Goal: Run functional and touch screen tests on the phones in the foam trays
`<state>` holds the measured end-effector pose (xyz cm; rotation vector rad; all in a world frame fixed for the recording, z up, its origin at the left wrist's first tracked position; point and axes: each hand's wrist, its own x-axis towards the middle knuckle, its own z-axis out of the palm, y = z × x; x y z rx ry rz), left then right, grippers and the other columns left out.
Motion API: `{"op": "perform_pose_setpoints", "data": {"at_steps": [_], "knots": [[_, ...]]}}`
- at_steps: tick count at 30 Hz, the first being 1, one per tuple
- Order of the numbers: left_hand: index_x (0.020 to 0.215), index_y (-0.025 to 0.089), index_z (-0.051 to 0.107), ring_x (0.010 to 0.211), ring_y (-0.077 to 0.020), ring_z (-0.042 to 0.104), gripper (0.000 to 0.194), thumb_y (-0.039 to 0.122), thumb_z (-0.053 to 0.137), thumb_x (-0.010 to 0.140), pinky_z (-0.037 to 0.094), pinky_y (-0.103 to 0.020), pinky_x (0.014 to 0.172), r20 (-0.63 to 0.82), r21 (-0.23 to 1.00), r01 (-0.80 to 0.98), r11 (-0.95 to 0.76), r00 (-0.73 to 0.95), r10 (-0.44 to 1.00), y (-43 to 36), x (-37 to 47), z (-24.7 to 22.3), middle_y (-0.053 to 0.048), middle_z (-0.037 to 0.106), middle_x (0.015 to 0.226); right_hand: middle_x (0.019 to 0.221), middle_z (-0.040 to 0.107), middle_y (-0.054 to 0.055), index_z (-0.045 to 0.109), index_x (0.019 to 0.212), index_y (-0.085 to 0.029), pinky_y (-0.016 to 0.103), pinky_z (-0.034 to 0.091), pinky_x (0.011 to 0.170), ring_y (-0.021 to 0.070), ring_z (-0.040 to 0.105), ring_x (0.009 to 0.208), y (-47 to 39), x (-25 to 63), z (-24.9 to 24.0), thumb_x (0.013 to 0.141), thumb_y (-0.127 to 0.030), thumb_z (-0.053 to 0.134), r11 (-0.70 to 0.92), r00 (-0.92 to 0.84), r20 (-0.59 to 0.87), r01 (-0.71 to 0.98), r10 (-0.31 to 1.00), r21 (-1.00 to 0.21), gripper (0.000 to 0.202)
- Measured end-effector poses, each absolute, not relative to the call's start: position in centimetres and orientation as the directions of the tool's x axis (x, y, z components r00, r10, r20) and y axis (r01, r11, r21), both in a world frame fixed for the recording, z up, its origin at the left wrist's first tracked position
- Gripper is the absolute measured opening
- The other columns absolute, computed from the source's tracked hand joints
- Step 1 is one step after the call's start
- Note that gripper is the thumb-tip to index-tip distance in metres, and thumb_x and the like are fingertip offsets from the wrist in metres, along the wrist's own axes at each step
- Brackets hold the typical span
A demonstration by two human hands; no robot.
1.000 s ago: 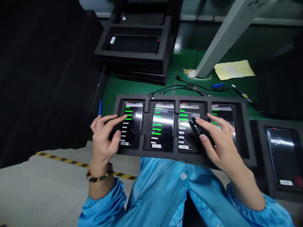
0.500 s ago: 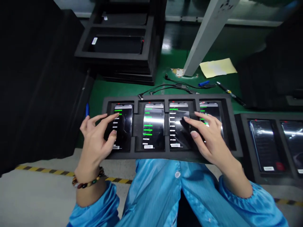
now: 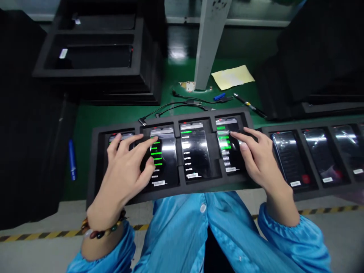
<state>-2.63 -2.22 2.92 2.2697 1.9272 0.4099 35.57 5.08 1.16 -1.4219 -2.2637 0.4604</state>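
Observation:
A black foam tray point(image 3: 136, 196) holds phones in its compartments, with lit screens showing green and white text lines. My left hand point(image 3: 127, 163) hovers with fingers apart over the second phone point(image 3: 166, 159) from the left, its index fingertip at the screen. It partly covers the leftmost phone point(image 3: 122, 135). The third phone point(image 3: 196, 151) lies between my hands. Over the rightmost phone point(image 3: 227, 125), my right hand point(image 3: 257, 155) has its index fingertip at the screen and its fingers spread. Neither hand grips anything.
Stacked foam trays point(image 3: 136, 70) stand at the back left. Black cables point(image 3: 170, 106), a pen point(image 3: 250, 106), a blue cap point(image 3: 219, 96) and yellow paper point(image 3: 233, 77) lie behind the tray. Another phone tray point(image 3: 298, 193) sits right, a blue pen point(image 3: 72, 159) left. A metal post point(image 3: 210, 45) rises behind.
The view has shifted right. My left hand has gone from the leftmost phone to the second one, and my right hand from the third phone to the rightmost one.

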Motion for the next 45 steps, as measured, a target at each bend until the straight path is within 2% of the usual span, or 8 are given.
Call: {"op": "perform_pose_setpoints", "data": {"at_steps": [8, 20, 25, 31, 35, 39, 42, 45], "knots": [[0.146, 0.026, 0.065, 0.144, -0.0337, 0.060, 0.044, 0.030, 0.047, 0.105, 0.019, -0.064, 0.137, 0.102, 0.302, 0.931, -0.203, 0.180, 0.978, -2.7, -2.3, 3.2, -0.012, 0.075, 0.133, 0.141, 0.076, 0.006, 0.069, 0.141, -0.031, 0.060, 0.035, 0.130, 0.0303, 0.059, 0.149, 3.9, 35.4, 1.1, 0.112, -0.024, 0.046, 0.429, -0.348, 0.250, 0.743, 0.903, -0.515, 0.037], [0.156, 0.025, 0.056, 0.152, -0.0364, 0.050, 0.052, 0.039, 0.044, 0.107, 0.011, -0.065, 0.140, 0.017, 0.271, 0.962, -0.032, 0.028, 0.999, 0.4, -1.3, 2.9, -0.011, 0.072, 0.141, 0.155, 0.068, 0.008, 0.053, 0.159, -0.029, 0.066, 0.032, 0.129, 0.0358, 0.042, 0.161, 5.2, 33.3, 1.0, 0.112, -0.026, 0.040, 0.339, -0.301, 0.157, 0.830, 0.941, -0.442, 0.049], [0.151, 0.021, 0.062, 0.149, -0.0339, 0.054, 0.048, 0.038, 0.043, 0.110, 0.013, -0.065, 0.139, 0.088, 0.305, 0.951, -0.049, 0.023, 0.996, -0.3, -1.5, 3.2, -0.015, 0.070, 0.138, 0.155, 0.066, 0.011, 0.057, 0.156, -0.027, 0.061, 0.037, 0.128, 0.0335, 0.043, 0.161, 4.9, 33.8, 0.8, 0.113, -0.027, 0.043, 0.341, -0.275, 0.202, 0.785, 0.940, -0.518, 0.045], [0.144, 0.027, 0.066, 0.138, -0.0279, 0.062, 0.038, 0.040, 0.052, 0.111, 0.024, -0.060, 0.138, 0.194, 0.312, 0.948, 0.069, -0.135, 0.972, -2.7, -3.7, 5.3, -0.008, 0.072, 0.138, 0.149, 0.070, 0.008, 0.059, 0.155, -0.034, 0.061, 0.050, 0.122, 0.0350, 0.056, 0.150, 2.8, 35.2, 3.9, 0.110, -0.029, 0.056, 0.400, -0.308, 0.256, 0.717, 0.916, -0.570, 0.045], [0.139, 0.025, 0.067, 0.136, -0.0264, 0.064, 0.034, 0.040, 0.054, 0.111, 0.026, -0.059, 0.138, 0.201, 0.270, 0.956, 0.117, -0.175, 0.964, -3.2, -6.0, 6.8, -0.005, 0.074, 0.140, 0.143, 0.075, 0.004, 0.060, 0.155, -0.041, 0.067, 0.056, 0.113, 0.0385, 0.065, 0.139, 2.9, 35.3, 9.2, 0.108, -0.042, 0.060, 0.662, -0.671, 0.167, 0.601, 0.722, -0.448, 0.047], [0.131, 0.026, 0.070, 0.136, -0.0264, 0.066, 0.029, 0.038, 0.054, 0.111, 0.027, -0.058, 0.137, 0.284, 0.306, 0.947, 0.098, -0.189, 0.940, -3.2, -6.2, 6.6, -0.004, 0.076, 0.140, 0.123, 0.079, 0.010, 0.076, 0.123, -0.030, 0.062, 0.060, 0.099, 0.0376, 0.071, 0.116, 9.1, 30.0, 11.0, 0.111, -0.045, 0.049, 0.823, -0.858, 0.069, 0.462, 0.509, -0.332, 0.033], [0.131, 0.028, 0.069, 0.137, -0.0262, 0.066, 0.026, 0.035, 0.054, 0.110, 0.025, -0.057, 0.137, 0.313, 0.356, 0.934, 0.039, -0.158, 0.936, -4.2, -5.5, 5.8, -0.005, 0.076, 0.141, 0.115, 0.075, 0.018, 0.072, 0.121, -0.017, 0.056, 0.058, 0.094, 0.0377, 0.070, 0.111, 16.6, 23.8, 8.5, 0.108, -0.034, 0.053, 0.834, -0.842, -0.007, 0.535, 0.539, -0.138, 0.029], [0.131, 0.029, 0.069, 0.135, -0.0265, 0.068, 0.025, 0.032, 0.056, 0.110, 0.026, -0.059, 0.136, 0.287, 0.377, 0.926, -0.019, -0.098, 0.953, -6.4, -5.8, 4.9, -0.006, 0.077, 0.139, 0.128, 0.071, 0.024, 0.064, 0.135, -0.006, 0.051, 0.056, 0.095, 0.0381, 0.069, 0.114, 22.2, 19.0, 5.1, 0.103, -0.030, 0.064, 0.764, -0.765, -0.124, 0.642, 0.632, -0.065, 0.040]]}}
